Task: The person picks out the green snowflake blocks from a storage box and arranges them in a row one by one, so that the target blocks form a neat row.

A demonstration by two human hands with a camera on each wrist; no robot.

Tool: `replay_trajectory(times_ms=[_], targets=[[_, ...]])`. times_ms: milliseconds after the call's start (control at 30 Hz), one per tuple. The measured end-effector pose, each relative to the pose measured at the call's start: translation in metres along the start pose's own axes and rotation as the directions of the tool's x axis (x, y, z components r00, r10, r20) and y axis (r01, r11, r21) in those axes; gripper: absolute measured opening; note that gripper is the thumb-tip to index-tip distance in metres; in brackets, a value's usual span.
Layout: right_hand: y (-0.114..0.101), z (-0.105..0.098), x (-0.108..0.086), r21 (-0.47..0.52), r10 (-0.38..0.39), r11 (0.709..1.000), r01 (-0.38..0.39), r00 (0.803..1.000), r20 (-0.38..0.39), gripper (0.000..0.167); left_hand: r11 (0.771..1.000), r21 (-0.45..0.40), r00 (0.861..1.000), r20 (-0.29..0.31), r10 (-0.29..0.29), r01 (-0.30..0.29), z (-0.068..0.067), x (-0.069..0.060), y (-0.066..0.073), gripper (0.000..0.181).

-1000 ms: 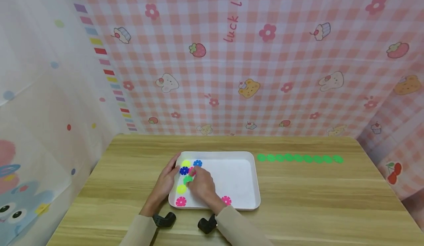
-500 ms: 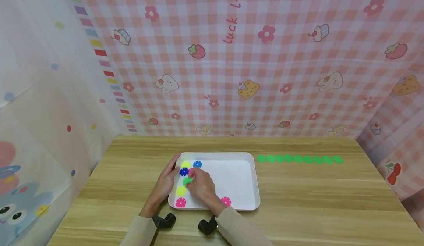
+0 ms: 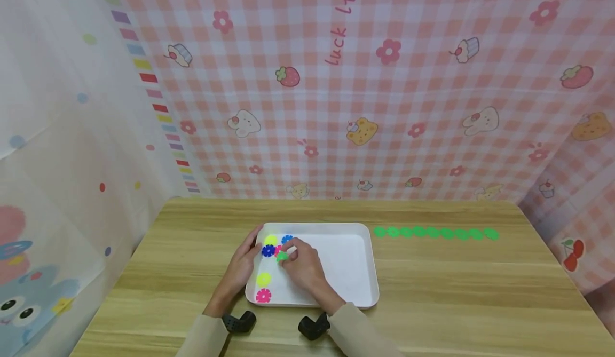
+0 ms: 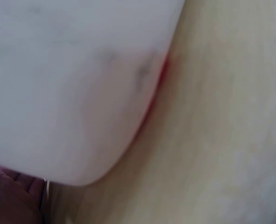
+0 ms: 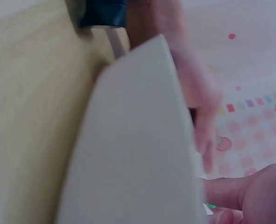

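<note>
My right hand [image 3: 305, 265] pinches a green snowflake disc [image 3: 281, 256] between thumb and fingers, over the left part of the white tray [image 3: 343, 263]. In the right wrist view only a green sliver [image 5: 211, 205] shows by the fingers. At the tray's left side, my left hand [image 3: 242, 270] holds the rim, thumb on top. Near the hands lie a dark blue disc [image 3: 268, 251], a lighter blue disc [image 3: 287, 239], a partly covered pink disc [image 3: 277, 250] and a yellow disc [image 3: 271, 240]. Closer to me are another yellow disc [image 3: 263, 279] and a pink disc [image 3: 263, 295].
A row of several green discs [image 3: 433, 232] runs along the wooden table [image 3: 456, 293], right of the tray. Behind the table hangs a pink checked cloth [image 3: 317, 106]. The tray's pale wall fills much of both wrist views, which are blurred.
My right hand has picked up the green disc from between the dark blue and front yellow discs and shifted right. A pink disc near my right forearm is now covered. My left hand stays put.
</note>
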State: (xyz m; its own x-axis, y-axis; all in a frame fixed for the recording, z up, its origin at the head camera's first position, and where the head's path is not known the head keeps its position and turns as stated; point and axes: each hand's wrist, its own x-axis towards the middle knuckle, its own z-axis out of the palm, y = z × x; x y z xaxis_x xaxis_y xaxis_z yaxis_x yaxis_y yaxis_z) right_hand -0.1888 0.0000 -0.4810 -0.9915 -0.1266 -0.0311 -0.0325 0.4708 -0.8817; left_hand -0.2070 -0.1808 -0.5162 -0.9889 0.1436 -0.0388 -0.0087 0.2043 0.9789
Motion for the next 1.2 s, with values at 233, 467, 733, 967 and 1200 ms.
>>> replay_trajectory(times_ms=[233,467,733,967,1200], targets=[[-0.001,-0.029,-0.002,0.027,0.030,0.999,-0.030,0.999,-0.023,0.019,1.000,0.014,1.000,-0.008,-0.007,0.007,0.000,-0.001,0.001,0.051],[0.005,-0.058,0.000,0.026,0.042,0.999,-0.041,0.997,-0.064,0.018,1.000,0.024,1.000,-0.016,-0.014,0.014,0.000,-0.002,0.002,0.051],[0.020,-0.095,-0.003,0.027,0.054,0.998,-0.051,0.989,-0.141,0.019,1.000,0.031,1.000,-0.014,0.006,-0.006,0.000,-0.001,0.002,0.051],[0.040,-0.138,-0.008,0.039,0.116,0.993,-0.110,0.976,-0.187,0.024,0.999,0.036,1.000,-0.008,-0.010,0.010,-0.002,0.000,-0.001,0.050],[0.067,-0.182,-0.016,0.043,0.143,0.990,-0.137,0.971,-0.192,0.033,0.999,0.036,1.000,-0.010,-0.010,0.011,-0.001,0.000,-0.001,0.051]])
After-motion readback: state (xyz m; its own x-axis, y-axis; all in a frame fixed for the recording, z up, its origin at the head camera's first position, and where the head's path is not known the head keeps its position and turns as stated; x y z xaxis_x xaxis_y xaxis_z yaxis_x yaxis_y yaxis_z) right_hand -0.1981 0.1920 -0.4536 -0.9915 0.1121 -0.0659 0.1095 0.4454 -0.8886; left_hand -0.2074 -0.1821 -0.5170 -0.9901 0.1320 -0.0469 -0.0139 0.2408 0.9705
